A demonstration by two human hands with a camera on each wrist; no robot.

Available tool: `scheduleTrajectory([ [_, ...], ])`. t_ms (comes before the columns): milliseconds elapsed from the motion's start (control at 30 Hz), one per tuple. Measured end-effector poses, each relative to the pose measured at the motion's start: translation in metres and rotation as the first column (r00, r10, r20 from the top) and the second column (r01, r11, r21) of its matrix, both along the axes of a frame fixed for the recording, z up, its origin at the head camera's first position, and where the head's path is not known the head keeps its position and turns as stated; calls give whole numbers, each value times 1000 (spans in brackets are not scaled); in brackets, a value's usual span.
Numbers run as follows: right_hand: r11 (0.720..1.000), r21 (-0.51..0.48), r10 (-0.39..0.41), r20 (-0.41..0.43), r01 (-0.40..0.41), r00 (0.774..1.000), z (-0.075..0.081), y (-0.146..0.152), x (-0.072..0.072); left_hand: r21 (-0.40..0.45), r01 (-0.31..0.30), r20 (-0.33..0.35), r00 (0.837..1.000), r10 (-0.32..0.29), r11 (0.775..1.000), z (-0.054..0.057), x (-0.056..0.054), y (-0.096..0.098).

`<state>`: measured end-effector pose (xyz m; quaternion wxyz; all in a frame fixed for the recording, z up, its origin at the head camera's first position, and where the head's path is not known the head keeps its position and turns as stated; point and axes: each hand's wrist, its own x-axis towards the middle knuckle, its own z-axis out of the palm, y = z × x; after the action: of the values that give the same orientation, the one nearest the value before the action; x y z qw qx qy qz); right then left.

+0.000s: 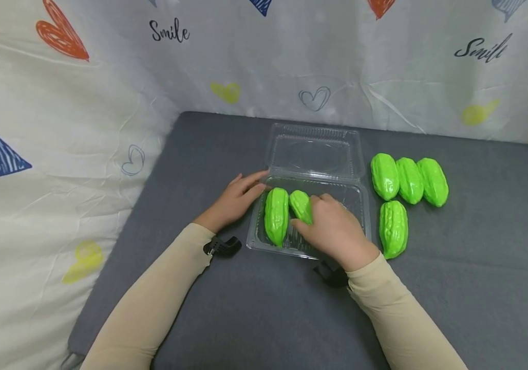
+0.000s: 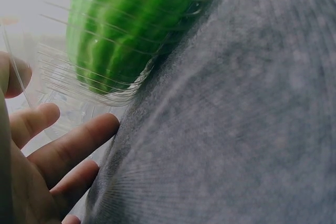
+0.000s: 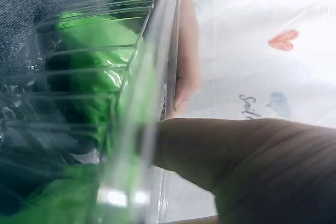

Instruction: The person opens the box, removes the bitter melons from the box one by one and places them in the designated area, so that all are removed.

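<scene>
A clear plastic clamshell box (image 1: 368, 216) lies with its lid (image 1: 315, 149) folded back. Inside its base, at the left, is a glossy green ridged gourd (image 1: 276, 217), seen through the clear wall in the left wrist view. Beside it lies a second green gourd (image 1: 300, 205), partly hidden by my right hand (image 1: 335, 228), whose thumb and fingers grip it. My left hand (image 1: 235, 201) has its fingers extended at the box's left rim near the hinge; the left wrist view shows these fingers (image 2: 79, 142) spread beside the wall.
Right of the box, three more green gourds (image 1: 410, 181) lie side by side, and another gourd (image 1: 393, 228) sits nearer me. Everything rests on a grey cloth-covered table (image 1: 476, 267). A white printed curtain (image 1: 268, 61) hangs behind and at the left.
</scene>
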<state>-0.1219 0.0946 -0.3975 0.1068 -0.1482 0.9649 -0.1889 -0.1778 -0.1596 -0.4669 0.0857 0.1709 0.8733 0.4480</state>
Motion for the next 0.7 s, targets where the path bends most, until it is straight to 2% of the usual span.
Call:
scheduleTrajectory([
  [433,997,-62,34,-12,-35,999,-3,4,-6,4,1,-3,1000,-1,1000,1,-2,0],
  [700,994,-113,12,84,-2,996,2,10,-6,-1,4,3,1000,-4,1000,2,-1,1],
])
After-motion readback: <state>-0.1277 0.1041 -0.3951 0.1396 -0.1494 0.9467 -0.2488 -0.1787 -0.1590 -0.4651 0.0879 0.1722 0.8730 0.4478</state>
